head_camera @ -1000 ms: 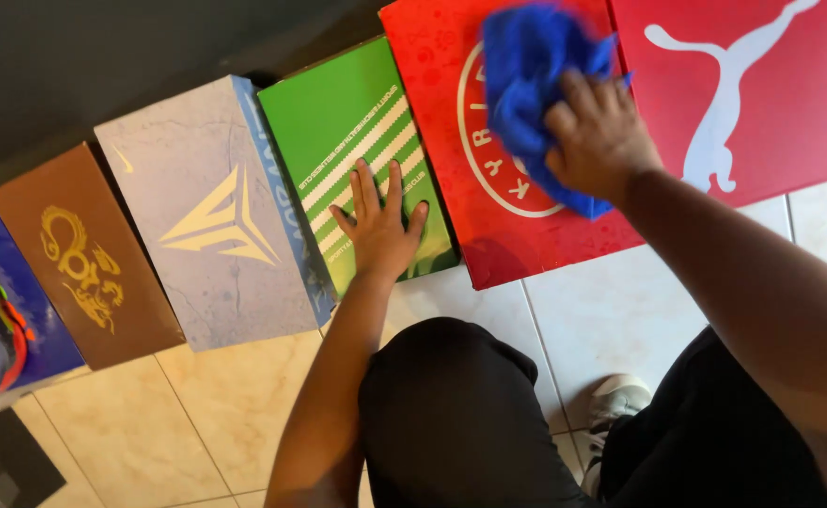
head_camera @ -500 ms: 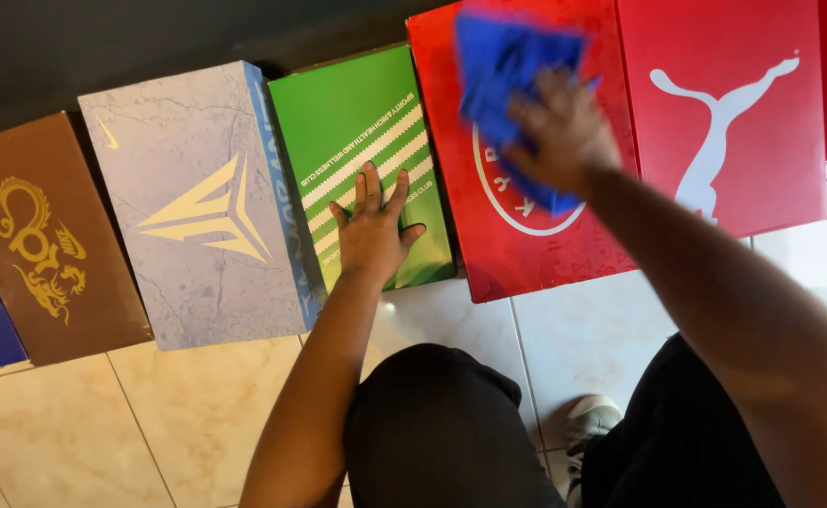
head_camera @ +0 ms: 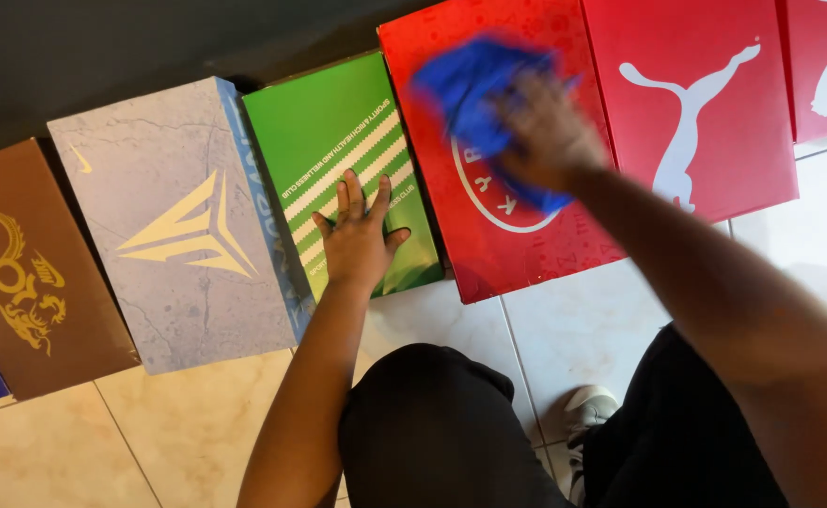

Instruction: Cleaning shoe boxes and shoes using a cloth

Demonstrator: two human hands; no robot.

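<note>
On the red box, the right hand grips a blue cloth (blurred, likely mid-wipe); the left hand lies flat, fingers spread, on the green box. Judging by the row, neighbouring lids need steady, even pressure.

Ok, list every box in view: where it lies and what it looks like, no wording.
Brown box: far left, gold dragon emblem.
Grey-blue box: next right, marbled lid, cream angular emblem.
Green box: middle, cream diagonal stripes, left hand flat on it.
Red box: right of green, white ring mark, right hand presses blue cloth.
Second red box: farther right, white leaping cat.
</note>
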